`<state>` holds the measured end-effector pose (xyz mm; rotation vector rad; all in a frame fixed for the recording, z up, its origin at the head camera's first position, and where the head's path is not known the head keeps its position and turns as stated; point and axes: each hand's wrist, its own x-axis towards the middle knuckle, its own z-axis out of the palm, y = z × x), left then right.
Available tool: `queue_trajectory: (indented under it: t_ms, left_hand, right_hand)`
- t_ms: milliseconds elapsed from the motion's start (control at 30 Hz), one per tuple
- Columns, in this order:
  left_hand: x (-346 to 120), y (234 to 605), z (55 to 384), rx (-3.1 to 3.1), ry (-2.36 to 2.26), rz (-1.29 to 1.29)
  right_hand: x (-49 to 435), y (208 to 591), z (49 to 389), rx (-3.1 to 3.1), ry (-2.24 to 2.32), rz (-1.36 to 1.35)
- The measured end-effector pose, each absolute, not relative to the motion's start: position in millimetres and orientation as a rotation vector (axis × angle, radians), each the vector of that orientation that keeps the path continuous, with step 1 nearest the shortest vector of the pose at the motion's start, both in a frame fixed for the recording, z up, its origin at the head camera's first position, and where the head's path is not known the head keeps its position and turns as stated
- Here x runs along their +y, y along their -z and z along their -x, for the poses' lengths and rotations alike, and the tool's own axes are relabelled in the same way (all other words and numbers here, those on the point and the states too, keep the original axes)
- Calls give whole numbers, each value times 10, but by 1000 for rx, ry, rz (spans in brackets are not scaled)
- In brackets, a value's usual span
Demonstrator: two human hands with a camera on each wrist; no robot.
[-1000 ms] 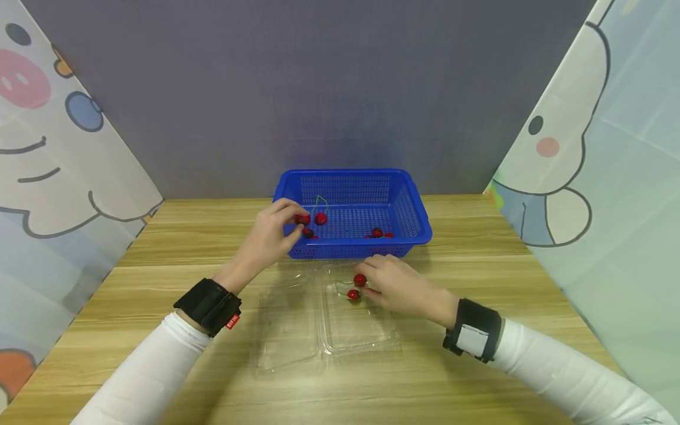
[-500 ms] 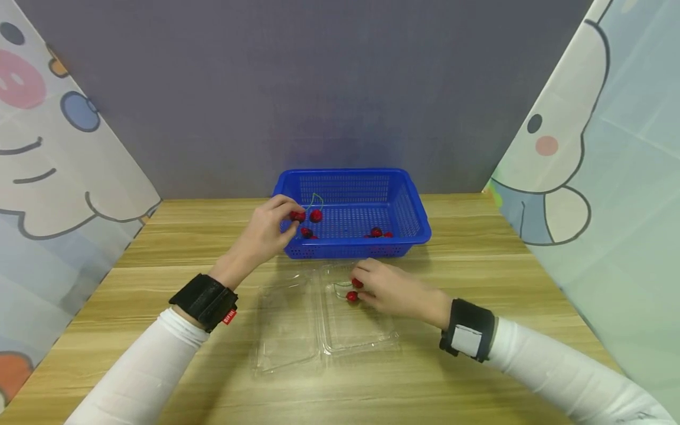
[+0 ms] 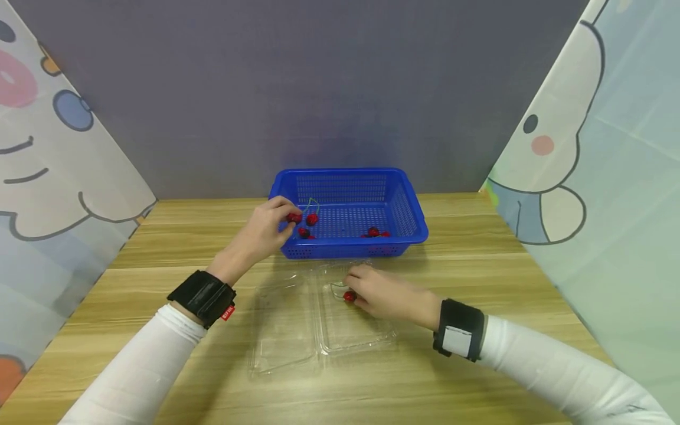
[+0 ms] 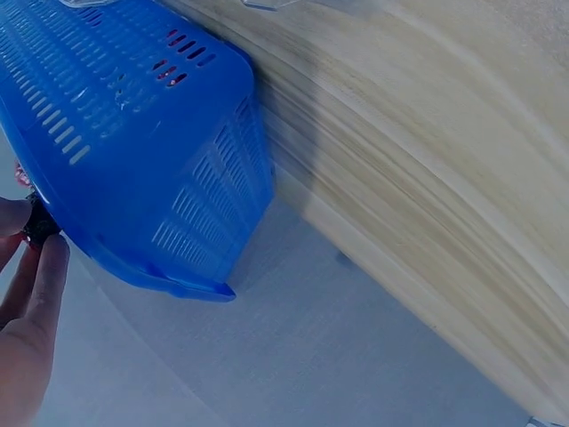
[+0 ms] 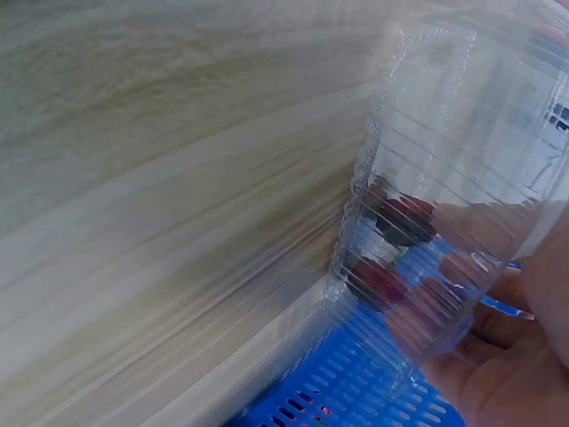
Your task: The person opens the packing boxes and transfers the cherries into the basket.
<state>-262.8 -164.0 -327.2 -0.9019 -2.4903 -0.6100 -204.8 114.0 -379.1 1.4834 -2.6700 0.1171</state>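
Over the near-left part of a blue plastic basket, my left hand pinches a red cherry between thumb and fingers. A second cherry with a looped green stem hangs close beside it. In the left wrist view, the fingertips grip a dark cherry at the basket's rim. My right hand reaches into one half of an open clear plastic clamshell box, fingers curled around cherries. One red cherry shows by the thumb; the other is hidden from above, but both show through the box wall in the right wrist view.
Inside the basket lie more cherries, some at the left and some at the right. The box's lid half lies flat at its left on the wooden table. A grey wall stands behind.
My right hand has lowered slightly toward me in the box, and its fingers now cover the upper cherry. My left hand has shifted slightly left with its cherry.
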Motion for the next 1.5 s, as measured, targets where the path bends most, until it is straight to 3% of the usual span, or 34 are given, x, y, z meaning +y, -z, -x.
queue_trajectory:
  t_ms: [467,1500]
  left_hand:
    - [-1556,3270,2668,-2545,495,944]
    - [-1520,3225,2734,-2557,499,921]
  right_hand:
    - [1092,3827,2043,-2579,57,-1348]
    - [1050,3866,2046,-2780,-6,-1406]
